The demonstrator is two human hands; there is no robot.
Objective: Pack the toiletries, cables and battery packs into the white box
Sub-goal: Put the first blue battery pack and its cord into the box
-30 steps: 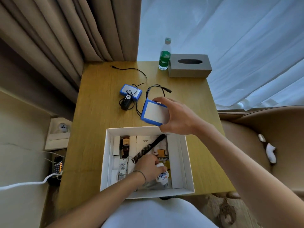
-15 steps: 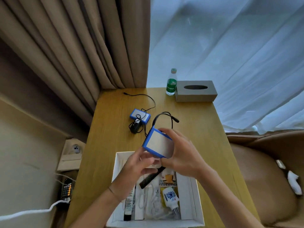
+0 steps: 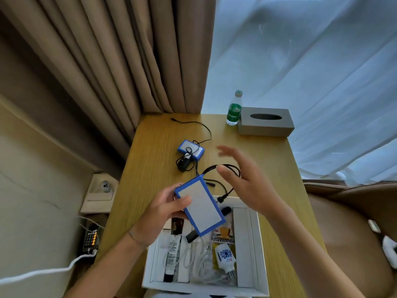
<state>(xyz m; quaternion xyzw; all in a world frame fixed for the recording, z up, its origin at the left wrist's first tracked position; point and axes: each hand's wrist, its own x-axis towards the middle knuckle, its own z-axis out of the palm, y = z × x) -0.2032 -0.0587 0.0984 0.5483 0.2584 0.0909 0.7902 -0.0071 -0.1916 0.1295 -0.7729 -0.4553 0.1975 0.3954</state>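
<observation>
My left hand [image 3: 165, 207] grips a blue-edged battery pack [image 3: 200, 208] above the far left part of the white box [image 3: 245, 244]. A black cable [image 3: 225, 168] runs from the pack's far end and loops on the table. My right hand [image 3: 245, 179] hovers open over that cable, fingers spread, touching nothing. Inside the box lie a white tube [image 3: 173, 257], a black comb [image 3: 191, 236], white cables [image 3: 199, 261] and a white charger plug [image 3: 224, 258]. A second, smaller blue battery pack [image 3: 191, 149] with a black adapter [image 3: 183, 162] and cable rests further back on the table.
The wooden table [image 3: 154, 181] carries a green-labelled water bottle [image 3: 234, 108] and a grey tissue box [image 3: 266, 121] at its far edge. Curtains hang behind. A brown armchair [image 3: 348, 233] stands at the right. A wall socket [image 3: 103, 187] and a phone [image 3: 91, 237] sit left of the table.
The battery pack passed from my right hand into my left hand. My right hand let go and rose open over the cable. The view has tilted upward.
</observation>
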